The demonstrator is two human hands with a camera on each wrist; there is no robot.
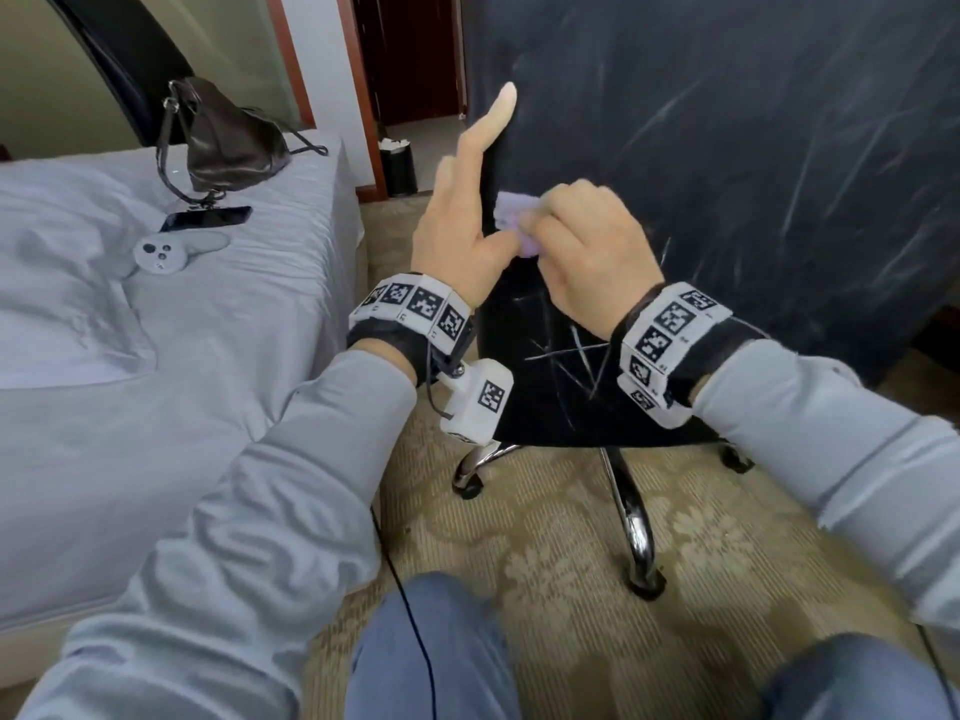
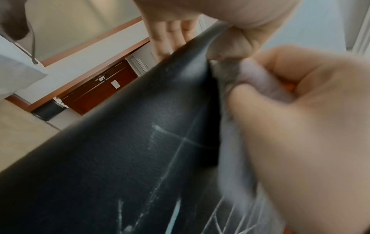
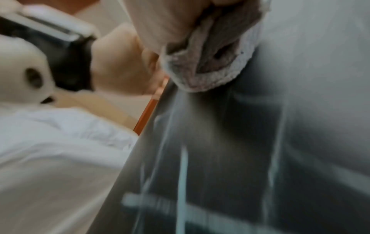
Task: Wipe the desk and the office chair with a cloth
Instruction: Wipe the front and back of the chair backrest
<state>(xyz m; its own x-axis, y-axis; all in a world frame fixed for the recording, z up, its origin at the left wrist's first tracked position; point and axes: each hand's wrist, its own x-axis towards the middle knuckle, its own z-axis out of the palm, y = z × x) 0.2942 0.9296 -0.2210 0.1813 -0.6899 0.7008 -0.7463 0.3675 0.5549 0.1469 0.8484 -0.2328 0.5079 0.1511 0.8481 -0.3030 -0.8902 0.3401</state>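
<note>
Bed (image 1: 156,314): at far left, covered in pale sheets. On it lay a dark leather bag (image 1: 228,142), a black phone (image 1: 208,218) just in front of the bag, and a white handheld controller (image 1: 171,249) beside the phone.

Waste bin (image 1: 397,166): small, black, on the floor past the foot of the bed, near a wood-trimmed wall.

Left hand (image 1: 467,220): placed on the left edge of the chair back. The index finger was straight and pointed upward along that edge; in the left wrist view the other fingers (image 2: 172,38) lay extended behind the back, with the thumb at the front near the cloth. It braced the chair with fingers straight, curled round nothing. A band of printed markers and a white camera unit sat at the wrist.

Cloth (image 1: 514,220): pale lilac-white, bunched, pressed against the chair back close to its left edge, between the two hands.

Right hand (image 1: 587,246): fingers curled over the bunched cloth, holding it against the leather. Marker band at the wrist.

Office chair (image 1: 727,174): black leather, back facing the person, marked with many pale scratch-like streaks; chrome base with castors on patterned beige carpet (image 1: 545,563).

Grey sleeves and blue trousers filled the lower foreground.
</note>
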